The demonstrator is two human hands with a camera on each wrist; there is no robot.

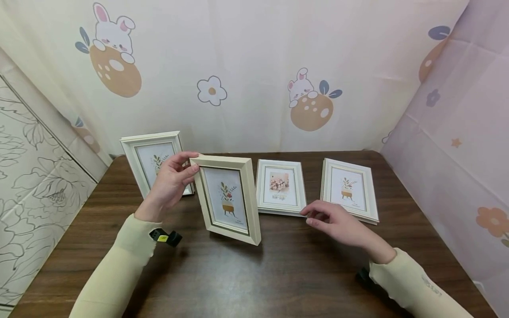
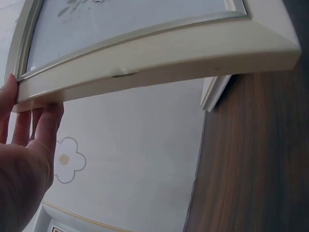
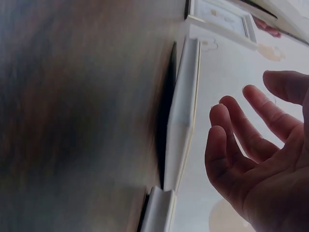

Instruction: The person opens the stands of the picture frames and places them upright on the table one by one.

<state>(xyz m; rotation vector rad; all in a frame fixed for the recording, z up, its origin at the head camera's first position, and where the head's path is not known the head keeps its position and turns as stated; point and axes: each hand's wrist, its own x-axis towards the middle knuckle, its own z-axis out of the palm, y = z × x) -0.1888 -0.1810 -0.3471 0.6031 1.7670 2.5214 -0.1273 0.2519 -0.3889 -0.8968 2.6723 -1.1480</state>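
My left hand (image 1: 171, 181) grips a cream picture frame (image 1: 224, 198) at its upper left corner, thumb in front and fingers behind. The frame is tilted, showing a potted-plant print, with a shadow under its lower edge. In the left wrist view the cream frame's edge (image 2: 159, 63) fills the top, pinched at one end. Beside the near right corner of a white picture frame (image 1: 280, 187) with a flower photo hovers my right hand (image 1: 334, 223). Its fingers are loosely bent and hold nothing, as the right wrist view also shows.
At the back left, a white picture frame (image 1: 153, 154) leans upright, partly hidden behind my left hand. Another white frame (image 1: 347, 190) with a plant print lies at the right. All are on a dark wooden table (image 1: 222, 282), backed by a patterned curtain (image 1: 246, 57).
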